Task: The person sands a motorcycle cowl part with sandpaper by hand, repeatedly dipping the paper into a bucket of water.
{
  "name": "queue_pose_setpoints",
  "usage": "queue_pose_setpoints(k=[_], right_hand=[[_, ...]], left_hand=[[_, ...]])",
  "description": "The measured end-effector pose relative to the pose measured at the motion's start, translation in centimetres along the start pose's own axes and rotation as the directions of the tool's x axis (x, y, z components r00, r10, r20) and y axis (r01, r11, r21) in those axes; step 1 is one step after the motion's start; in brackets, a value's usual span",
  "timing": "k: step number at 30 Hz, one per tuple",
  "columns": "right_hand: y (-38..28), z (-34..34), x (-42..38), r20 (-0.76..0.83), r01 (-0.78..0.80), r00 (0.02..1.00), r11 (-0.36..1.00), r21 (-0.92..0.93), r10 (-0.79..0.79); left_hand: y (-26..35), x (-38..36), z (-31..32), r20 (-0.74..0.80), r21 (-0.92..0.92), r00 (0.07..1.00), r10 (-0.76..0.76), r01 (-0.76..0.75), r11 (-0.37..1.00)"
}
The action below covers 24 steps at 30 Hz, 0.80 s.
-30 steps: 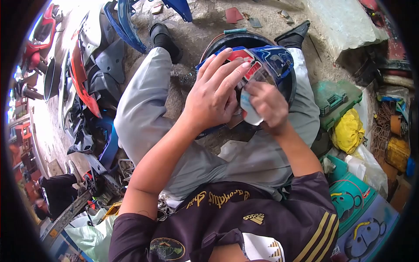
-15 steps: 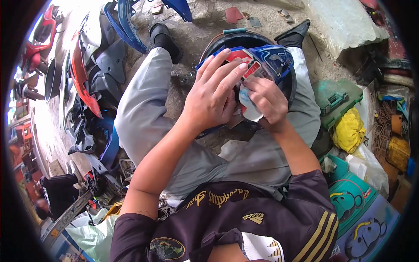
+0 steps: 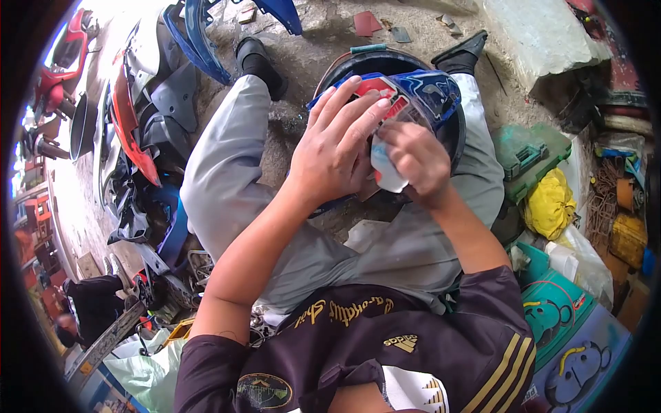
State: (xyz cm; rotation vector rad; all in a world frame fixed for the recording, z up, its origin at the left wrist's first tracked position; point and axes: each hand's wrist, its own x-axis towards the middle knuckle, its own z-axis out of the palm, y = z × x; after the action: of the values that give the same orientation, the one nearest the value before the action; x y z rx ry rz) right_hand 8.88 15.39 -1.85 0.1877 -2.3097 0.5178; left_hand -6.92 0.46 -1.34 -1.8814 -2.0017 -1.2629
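Observation:
A glossy blue plastic panel [image 3: 441, 93] with a red, white and black sticker [image 3: 396, 103] lies across a black bucket [image 3: 458, 141] between my knees. My left hand [image 3: 334, 148] rests over the sticker's left side, its fingers stretched out along the panel. At the sticker's lower right edge, my right hand [image 3: 420, 158] pinches a white sheet [image 3: 387, 168] with pale blue print, which hangs below the fingertips. Shiny clear film shows between the sticker and my right knuckles. Motion blurs the right fingers a little.
Blue panels [image 3: 206, 41] and a red and grey fairing [image 3: 134, 131] lie on the left. To the right are a green tool case [image 3: 530, 158], a yellow bag [image 3: 553, 203] and a teal box [image 3: 551, 310]. A concrete block [image 3: 544, 41] stands at upper right.
My right hand has shifted slightly up and left, with the white sheet moving along and tilting. The left hand stays nearly still on the panel.

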Motion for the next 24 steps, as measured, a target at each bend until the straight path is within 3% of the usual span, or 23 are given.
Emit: queue_pose_setpoints(k=[3,4,7,8,11,12,15,19,20,23,24], right_hand=[[2.9,-0.2,-0.7,-0.171,-0.218,0.964,0.973,-0.076,0.203],[2.7,-0.3,-0.2,-0.168,-0.223,0.964,0.972,-0.069,0.209],[-0.5,0.4,0.0,0.013,-0.021,1.0,0.999,0.033,0.02],[-0.2,0.1,-0.2,0.025,-0.017,1.0,0.999,0.042,0.016],[2.1,0.1,-0.1,-0.182,-0.234,0.957,0.972,-0.028,0.225],[2.1,0.5,-0.5,-0.193,-0.194,0.965,0.978,-0.075,0.177],[-0.3,0.6,-0.8,-0.022,-0.053,0.998,0.999,-0.003,0.053],[3.5,-0.2,-1.6,-0.172,-0.295,0.943,0.955,-0.034,0.285],[2.5,0.4,-1.7,-0.18,-0.207,0.964,0.977,-0.056,0.194],[-0.2,0.5,-1.0,0.019,0.002,1.0,1.0,0.018,-0.002],[0.4,0.6,-1.3,-0.069,-0.068,0.995,0.998,-0.019,0.066]], left_hand=[[0.3,0.1,0.0,-0.003,-0.003,1.0,-0.008,0.008,1.0],[0.4,0.0,-0.1,-0.003,-0.001,1.0,-0.014,0.014,1.0],[-0.2,-0.1,0.2,-0.024,0.008,1.0,0.007,-0.007,1.0],[-0.3,-0.1,0.4,-0.034,0.007,0.999,0.021,-0.021,1.0],[0.3,0.3,-0.1,-0.012,-0.02,1.0,-0.012,0.012,1.0],[0.2,0.1,-0.1,-0.018,-0.024,1.0,-0.013,0.013,1.0],[0.0,0.0,0.0,-0.021,-0.029,1.0,-0.009,0.009,1.0],[0.3,0.2,-0.1,-0.017,-0.029,1.0,-0.007,0.007,1.0],[0.2,0.2,-0.1,-0.02,-0.026,1.0,-0.005,0.005,1.0],[-0.5,0.0,0.4,-0.047,-0.016,0.998,0.034,-0.035,0.999],[-0.5,-0.2,0.5,-0.036,-0.02,0.999,0.021,-0.022,1.0]])
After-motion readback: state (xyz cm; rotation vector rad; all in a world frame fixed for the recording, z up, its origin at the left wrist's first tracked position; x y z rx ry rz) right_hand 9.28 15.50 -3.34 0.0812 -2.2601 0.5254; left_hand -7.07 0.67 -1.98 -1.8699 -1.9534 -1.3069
